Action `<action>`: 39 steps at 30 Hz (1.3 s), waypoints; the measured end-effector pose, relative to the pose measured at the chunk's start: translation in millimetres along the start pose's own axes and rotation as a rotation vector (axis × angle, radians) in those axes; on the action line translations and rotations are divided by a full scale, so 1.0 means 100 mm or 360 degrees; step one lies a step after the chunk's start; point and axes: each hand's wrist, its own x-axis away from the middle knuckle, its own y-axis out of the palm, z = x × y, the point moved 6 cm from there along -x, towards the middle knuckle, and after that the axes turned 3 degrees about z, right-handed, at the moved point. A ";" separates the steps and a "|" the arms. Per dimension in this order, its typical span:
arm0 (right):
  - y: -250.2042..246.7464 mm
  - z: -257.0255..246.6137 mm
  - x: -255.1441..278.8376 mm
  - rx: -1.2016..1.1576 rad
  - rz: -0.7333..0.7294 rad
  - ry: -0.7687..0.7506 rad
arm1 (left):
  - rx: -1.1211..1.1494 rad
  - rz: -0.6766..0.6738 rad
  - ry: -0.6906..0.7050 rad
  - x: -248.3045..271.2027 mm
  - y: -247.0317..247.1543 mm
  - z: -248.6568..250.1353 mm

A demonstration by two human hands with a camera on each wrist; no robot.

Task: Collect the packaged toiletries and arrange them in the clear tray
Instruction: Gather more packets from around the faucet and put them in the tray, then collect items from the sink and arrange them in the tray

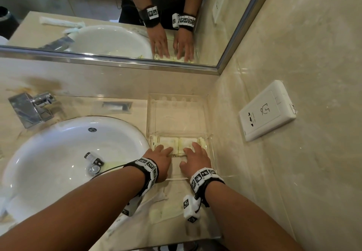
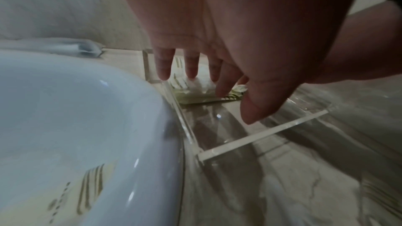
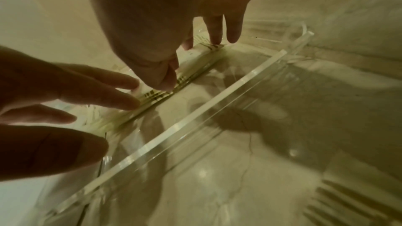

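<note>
From the head view I see a marble surface [image 1: 121, 229], white sink [image 1: 49, 153], mirror [image 1: 98, 16] and wall socket [image 1: 267, 110]; both hands lie flat-fingered on packets [image 1: 177, 143] in the clear tray [image 1: 177, 113]. Left wrist: left hand [image 2: 217, 32], fingers straight, touching a packet [image 2: 195, 92]. Right wrist: right hand [image 3: 174, 15], fingers extended, pressing the packets [image 3: 195, 61].

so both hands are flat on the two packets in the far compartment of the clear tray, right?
Not the far compartment. The head view shows the left hand and right hand flat on the two packets in the near compartment of the clear tray, just in front of the divider.
</note>
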 end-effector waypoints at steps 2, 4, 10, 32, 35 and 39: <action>0.01 0.01 -0.01 -0.0011 -0.0010 -0.0013 | -0.0004 0.0007 -0.0008 -0.01 0.00 -0.01; 0.03 0.02 0.00 -0.0012 -0.0018 -0.0020 | 0.0006 0.0013 -0.0009 -0.01 0.02 -0.01; -0.07 0.04 0.04 -0.0035 0.0026 0.0012 | 0.0148 0.0111 0.0000 0.04 -0.04 -0.07; 0.47 -3.21 0.77 -0.0101 -0.0258 -0.1102 | 0.0776 0.0614 -0.1216 2.82 0.47 -2.75; 0.69 -3.61 0.91 0.0117 -0.0479 -0.1194 | 0.0870 0.0608 -0.1476 3.35 0.75 -3.17; 0.94 -4.01 1.09 0.0300 -0.0639 -0.1288 | 0.0928 0.0498 -0.1595 3.76 1.10 -3.44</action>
